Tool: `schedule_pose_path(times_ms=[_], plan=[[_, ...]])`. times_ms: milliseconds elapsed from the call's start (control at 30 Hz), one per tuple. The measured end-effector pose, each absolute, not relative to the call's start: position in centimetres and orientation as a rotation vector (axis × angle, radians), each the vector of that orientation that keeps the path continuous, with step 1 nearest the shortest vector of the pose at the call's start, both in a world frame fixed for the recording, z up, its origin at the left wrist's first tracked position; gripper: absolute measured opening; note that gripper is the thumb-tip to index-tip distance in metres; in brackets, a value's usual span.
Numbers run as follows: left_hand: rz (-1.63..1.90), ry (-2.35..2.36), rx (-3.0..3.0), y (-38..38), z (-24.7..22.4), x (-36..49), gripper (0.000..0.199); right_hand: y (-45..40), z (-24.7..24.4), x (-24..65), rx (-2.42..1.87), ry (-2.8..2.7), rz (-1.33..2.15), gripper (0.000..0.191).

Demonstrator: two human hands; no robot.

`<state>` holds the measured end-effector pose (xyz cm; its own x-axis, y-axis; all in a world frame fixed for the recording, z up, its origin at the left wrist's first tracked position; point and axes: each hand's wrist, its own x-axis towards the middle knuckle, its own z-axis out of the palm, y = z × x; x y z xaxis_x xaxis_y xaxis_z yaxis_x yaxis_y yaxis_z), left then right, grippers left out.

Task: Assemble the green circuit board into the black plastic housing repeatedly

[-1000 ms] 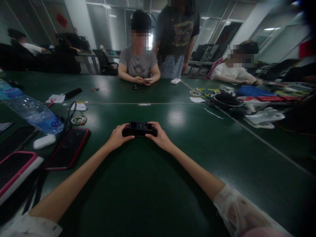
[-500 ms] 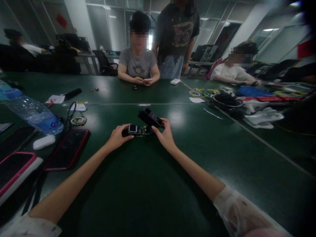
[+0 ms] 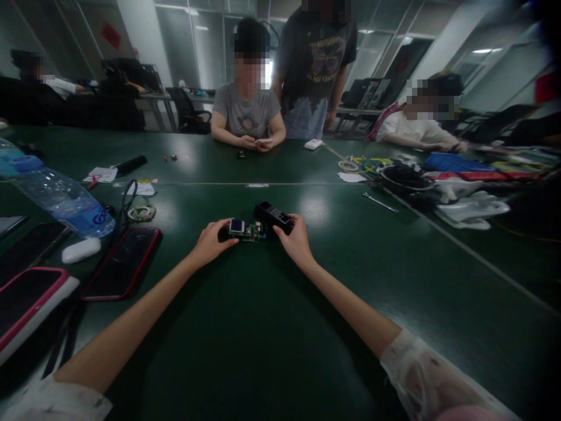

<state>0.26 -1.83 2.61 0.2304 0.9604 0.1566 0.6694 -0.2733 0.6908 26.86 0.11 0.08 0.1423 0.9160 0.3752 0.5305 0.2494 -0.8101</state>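
Observation:
A green circuit board (image 3: 249, 230) with a small square screen lies just above the green table, its left end between the thumb and fingers of my left hand (image 3: 213, 240). A black plastic housing (image 3: 272, 214), rectangular and with cutouts, is gripped at its right end by my right hand (image 3: 297, 237). The housing sits behind and to the right of the board, tilted down toward the right. Whether the two parts touch I cannot make out. My fingers partly cover the outer end of each part.
To the left are a water bottle (image 3: 65, 196), a white case (image 3: 81, 250), a red-edged phone (image 3: 125, 263) and a pink-edged phone (image 3: 28, 298). A wrench (image 3: 380, 202) and white gloves (image 3: 471, 209) lie right. Across the table sits a person (image 3: 248, 111) holding a phone.
My right hand has lowered and turned the black housing, so it lies flatter and nearer the table. The left hand keeps its hold on the circuit board.

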Motion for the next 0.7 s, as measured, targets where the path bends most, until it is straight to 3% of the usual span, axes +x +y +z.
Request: schedule_pose_path(times_ms=[267,700], plan=[[0.791,1.492,2.021,-1.85,2.62,0.29,0.061,-0.2,0.45,26.81,-1.414,-1.62,0.365,0.061],[0.805,1.464,2.064,-1.8,2.44,0.07,0.06,0.07,0.0,26.98,-1.398,-1.635,0.347,0.055]])
